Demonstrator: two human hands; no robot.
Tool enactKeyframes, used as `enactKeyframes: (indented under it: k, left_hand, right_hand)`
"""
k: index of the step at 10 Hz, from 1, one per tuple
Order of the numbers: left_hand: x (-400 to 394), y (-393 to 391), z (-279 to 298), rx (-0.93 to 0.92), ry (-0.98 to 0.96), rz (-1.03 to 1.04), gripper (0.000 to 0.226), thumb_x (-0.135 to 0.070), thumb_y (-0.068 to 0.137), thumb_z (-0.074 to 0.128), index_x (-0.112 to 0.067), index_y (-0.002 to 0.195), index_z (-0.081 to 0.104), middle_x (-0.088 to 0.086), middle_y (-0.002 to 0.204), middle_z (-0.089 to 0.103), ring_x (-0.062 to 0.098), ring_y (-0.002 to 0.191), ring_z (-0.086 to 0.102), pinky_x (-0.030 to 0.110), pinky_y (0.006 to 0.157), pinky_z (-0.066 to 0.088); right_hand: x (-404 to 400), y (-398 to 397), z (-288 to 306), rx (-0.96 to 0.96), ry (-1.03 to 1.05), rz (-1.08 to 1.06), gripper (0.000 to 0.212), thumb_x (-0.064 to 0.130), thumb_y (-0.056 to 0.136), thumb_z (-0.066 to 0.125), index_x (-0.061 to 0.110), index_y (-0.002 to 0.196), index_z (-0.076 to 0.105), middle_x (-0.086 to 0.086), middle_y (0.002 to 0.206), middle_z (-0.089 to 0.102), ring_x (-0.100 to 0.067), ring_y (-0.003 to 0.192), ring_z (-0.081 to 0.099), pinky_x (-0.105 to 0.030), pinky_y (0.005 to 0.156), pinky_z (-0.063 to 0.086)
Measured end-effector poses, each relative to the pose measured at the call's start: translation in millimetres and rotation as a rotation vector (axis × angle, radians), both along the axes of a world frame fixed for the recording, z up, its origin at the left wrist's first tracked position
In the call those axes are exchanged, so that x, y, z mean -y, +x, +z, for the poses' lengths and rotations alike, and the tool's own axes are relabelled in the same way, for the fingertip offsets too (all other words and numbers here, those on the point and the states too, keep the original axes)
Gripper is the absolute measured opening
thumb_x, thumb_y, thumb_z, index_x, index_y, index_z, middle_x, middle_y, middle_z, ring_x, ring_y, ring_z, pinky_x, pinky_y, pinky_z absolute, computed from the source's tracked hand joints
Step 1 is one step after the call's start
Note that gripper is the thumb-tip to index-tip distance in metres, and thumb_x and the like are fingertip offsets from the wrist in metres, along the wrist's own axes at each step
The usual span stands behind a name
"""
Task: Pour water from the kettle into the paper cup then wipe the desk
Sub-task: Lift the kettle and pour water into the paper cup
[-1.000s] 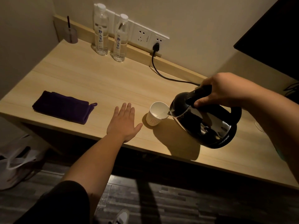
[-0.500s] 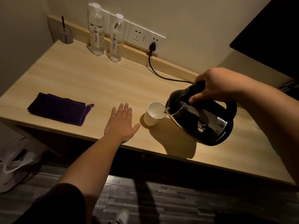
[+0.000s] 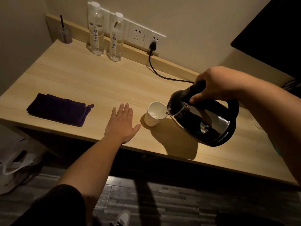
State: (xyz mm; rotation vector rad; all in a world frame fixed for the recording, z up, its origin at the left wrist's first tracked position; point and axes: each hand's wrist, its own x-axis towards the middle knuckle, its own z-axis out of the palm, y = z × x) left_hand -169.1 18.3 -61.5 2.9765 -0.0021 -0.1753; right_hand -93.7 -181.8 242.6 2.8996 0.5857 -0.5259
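Note:
A shiny black-and-steel kettle hangs tilted above the wooden desk, its spout over the rim of a white paper cup. A thin stream of water runs from the spout into the cup. My right hand is closed around the kettle's black handle. My left hand lies flat on the desk just left of the cup, fingers spread, holding nothing. A folded purple cloth rests on the desk further left.
Two water bottles stand at the back by the wall sockets. A black cable runs from a plug across the desk. A small holder sits in the back left corner. A white bag lies on the floor.
The kettle has tipped a little further and water now shows in the cup. My left hand stays flat beside the cup. The view has shifted slightly.

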Motion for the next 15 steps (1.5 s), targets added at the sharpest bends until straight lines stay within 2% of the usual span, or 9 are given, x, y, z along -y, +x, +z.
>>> enactKeyframes:
  k: [4,11,15]
  left_hand:
    - [0.1,0.8,-1.9,-0.006,0.0,0.0,0.087,-0.068,0.086,-0.001,-0.01,0.152,-0.001,0.011,0.161,-0.008,0.026,0.146,-0.015,0.048,0.117,-0.009]
    - [-0.2,0.9,-1.0,-0.006,0.005,-0.003,0.086,-0.067,0.087,0.001,-0.01,0.151,-0.001,0.012,0.161,-0.008,0.027,0.146,-0.015,0.048,0.117,-0.009]
    - [0.1,0.3,-0.1,-0.004,0.0,-0.004,0.087,-0.067,0.087,0.001,-0.009,0.151,-0.001,0.012,0.161,-0.008,0.027,0.146,-0.014,0.047,0.116,-0.01]
  right_hand:
    - [-4.7,0.5,4.9,-0.01,-0.021,0.002,0.029,0.045,0.073,0.076,0.023,0.087,0.063,0.005,0.073,0.061,-0.011,0.067,0.053,-0.023,0.052,0.034]
    - [-6.0,4.1,11.6,-0.01,-0.078,-0.003,0.026,0.047,0.07,0.077,0.029,0.077,0.058,0.004,0.07,0.061,-0.014,0.063,0.054,-0.025,0.05,0.034]
    - [-18.2,5.4,18.2,-0.049,-0.122,-0.003,0.03,0.045,0.071,0.077,0.025,0.087,0.063,0.0,0.076,0.065,-0.018,0.069,0.059,-0.027,0.055,0.042]
